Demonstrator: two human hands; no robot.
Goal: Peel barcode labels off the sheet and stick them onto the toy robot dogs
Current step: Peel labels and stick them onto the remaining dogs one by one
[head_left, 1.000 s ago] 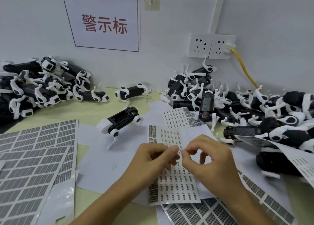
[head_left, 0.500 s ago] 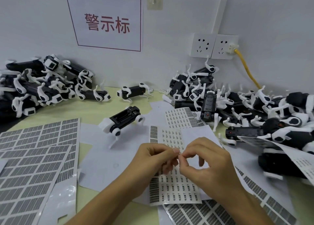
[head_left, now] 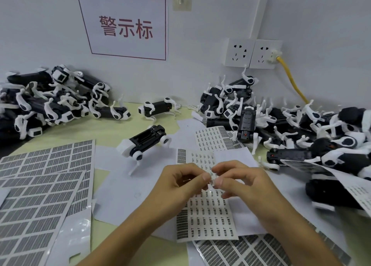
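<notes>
Your left hand and right hand meet at the centre of the view, fingertips curled toward each other above the barcode label sheet. Each hand pinches thumb against forefinger at the same spot, where a small pale scrap shows between the tips; whether it is a single peeled label is too small to tell. The sheet lies flat on the tabletop under your hands, running from them toward 6 o'clock, on top of loose white paper.

At 11 o'clock from your hands, one toy robot dog lies on the paper, black body with white ends and wheels. Another dog stands alone beyond it near the wall. A heap of dogs fills 10 o'clock, and a larger heap spreads from 1 to 3 o'clock. Larger grey label sheets lie at 8 o'clock. On the wall at 12 o'clock hangs a sign with red characters, and at 1 o'clock are two sockets with a yellow cable.
</notes>
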